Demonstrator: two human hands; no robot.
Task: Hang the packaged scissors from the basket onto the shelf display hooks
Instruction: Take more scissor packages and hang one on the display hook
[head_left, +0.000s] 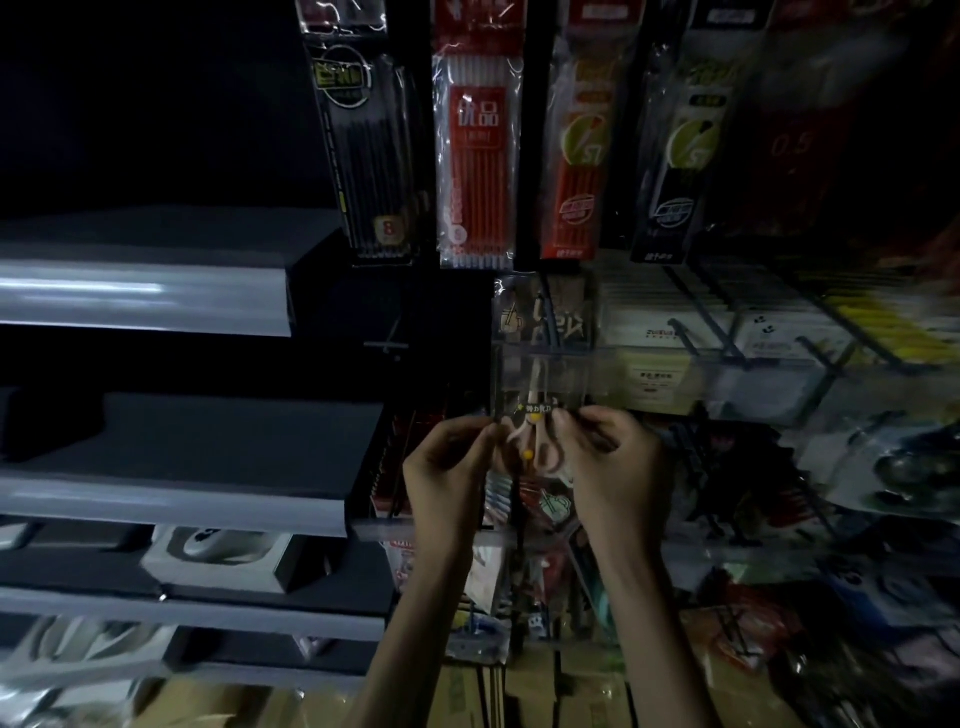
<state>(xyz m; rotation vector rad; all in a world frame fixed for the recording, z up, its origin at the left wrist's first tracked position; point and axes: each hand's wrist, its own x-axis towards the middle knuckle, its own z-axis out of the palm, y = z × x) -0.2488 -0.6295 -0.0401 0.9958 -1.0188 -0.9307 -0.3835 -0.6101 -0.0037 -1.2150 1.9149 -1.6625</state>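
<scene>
Packaged scissors (537, 441) pinched at both edges: left hand (447, 467), right hand (613, 462) clamped on pack.

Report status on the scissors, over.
Left hand and right hand both pinch the packaged scissors. Pack held up at the display; hooked or not, cannot tell. Pen packs hang above.

Dim stationery shop, hanging pen packs (480, 156) (price labels visible), grey shelves (145, 291), boxed stock (670, 332)
</scene>
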